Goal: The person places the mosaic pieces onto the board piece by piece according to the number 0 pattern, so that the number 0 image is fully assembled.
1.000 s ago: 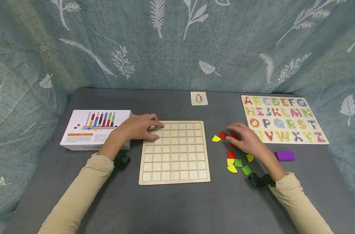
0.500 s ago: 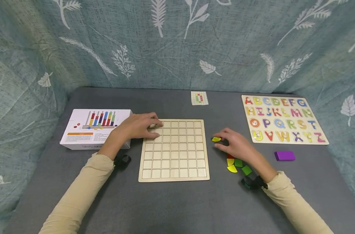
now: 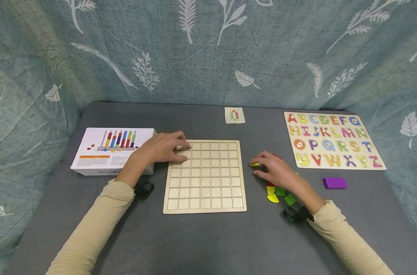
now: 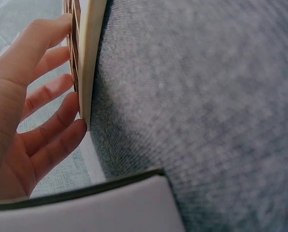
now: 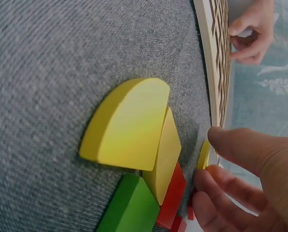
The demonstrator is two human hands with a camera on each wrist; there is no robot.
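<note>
Stretching sideways, the yellow piece (image 3: 254, 165) touches the right hand (image 3: 277, 170), pinch unclear; the left hand (image 3: 160, 148) lies spread.

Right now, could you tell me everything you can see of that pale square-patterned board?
The board looks like light wood: a flat, roughly square panel with a plain rim and thin lines dividing it into small squares, seven each way. The visible squares show bare pale wood. It lies flat on the dark grey table, between a white box and loose coloured pieces. The left hand touches its far left corner, hiding some squares.
</note>
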